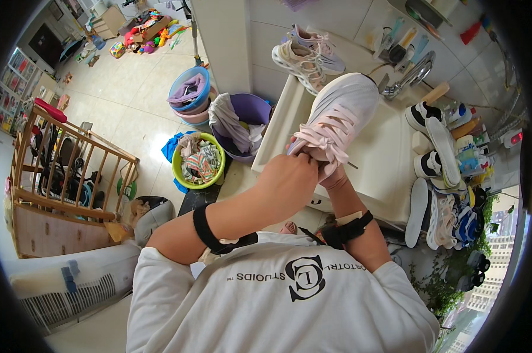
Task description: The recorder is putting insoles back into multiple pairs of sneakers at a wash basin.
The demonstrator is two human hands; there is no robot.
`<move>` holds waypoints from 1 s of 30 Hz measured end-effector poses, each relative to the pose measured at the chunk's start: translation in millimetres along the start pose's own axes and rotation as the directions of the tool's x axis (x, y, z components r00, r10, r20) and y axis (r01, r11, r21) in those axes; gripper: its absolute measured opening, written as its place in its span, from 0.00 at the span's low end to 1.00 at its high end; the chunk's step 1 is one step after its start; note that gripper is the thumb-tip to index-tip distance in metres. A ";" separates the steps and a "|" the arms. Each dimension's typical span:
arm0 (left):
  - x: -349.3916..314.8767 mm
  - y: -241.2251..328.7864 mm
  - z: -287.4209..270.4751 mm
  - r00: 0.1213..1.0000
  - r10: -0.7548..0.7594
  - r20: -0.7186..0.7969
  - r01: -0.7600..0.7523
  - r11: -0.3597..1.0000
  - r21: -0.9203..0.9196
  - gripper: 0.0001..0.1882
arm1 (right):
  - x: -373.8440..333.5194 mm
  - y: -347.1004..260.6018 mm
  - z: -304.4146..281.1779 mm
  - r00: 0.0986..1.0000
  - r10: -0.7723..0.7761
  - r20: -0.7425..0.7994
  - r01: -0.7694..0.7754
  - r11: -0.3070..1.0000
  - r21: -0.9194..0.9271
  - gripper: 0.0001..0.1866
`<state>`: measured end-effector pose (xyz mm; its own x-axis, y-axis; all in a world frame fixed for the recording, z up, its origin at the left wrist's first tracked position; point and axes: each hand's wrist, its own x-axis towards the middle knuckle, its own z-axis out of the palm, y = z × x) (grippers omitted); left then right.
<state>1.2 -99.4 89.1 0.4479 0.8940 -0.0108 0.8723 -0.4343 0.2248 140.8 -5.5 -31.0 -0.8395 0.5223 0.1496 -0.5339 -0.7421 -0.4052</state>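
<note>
A white sneaker [343, 105] with pale pink laces is held up over the white sink [389, 182], its toe pointing away from me. My left hand [294, 176] is closed at the shoe's ankle opening, knuckles up, and its fingertips are partly hidden. Against the heel end, my right hand [335, 177] grips from the right and below; the shoe and my left hand cover most of its fingers. The laces are tied in a bow just ahead of my hands. Another pair of light sneakers [301, 62] stands on the sink's far left corner.
A chrome faucet [416, 76] rises at the sink's far right. Several shoes and insoles [442, 153] line the right ledge, near bottles. To the left stand a purple bucket [260, 106], a lime-green basin [219, 176] of cloths, stacked basins [189, 91] and a wooden crib [71, 170].
</note>
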 end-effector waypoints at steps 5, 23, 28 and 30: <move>5.5 1.0 -1.9 0.968 -0.121 -0.220 0.094 0.987 -0.128 0.22 | 1.4 7.1 -2.2 0.991 -0.105 -0.082 0.100 0.993 -0.064 0.27; 31.2 -38.7 61.6 0.838 -0.109 -0.535 -0.209 0.842 -0.498 0.20 | -3.9 11.7 -7.2 0.934 -0.183 -0.305 0.032 0.897 -0.441 0.43; 37.7 -46.2 59.2 0.813 -0.062 -0.579 -0.255 0.855 -0.451 0.24 | -2.9 12.0 -4.2 0.932 -0.194 -0.307 0.022 0.874 -0.486 0.41; 37.4 -47.7 58.7 0.813 -0.069 -0.578 -0.264 0.841 -0.472 0.24 | -3.5 13.2 -2.9 0.925 -0.208 -0.319 0.031 0.876 -0.481 0.40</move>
<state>-12.1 -51.7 20.7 0.1902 0.8205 0.5391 0.5223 -0.5495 0.6521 137.0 -15.9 -39.5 -0.6331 0.7713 -0.0651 -0.4454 -0.4317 -0.7844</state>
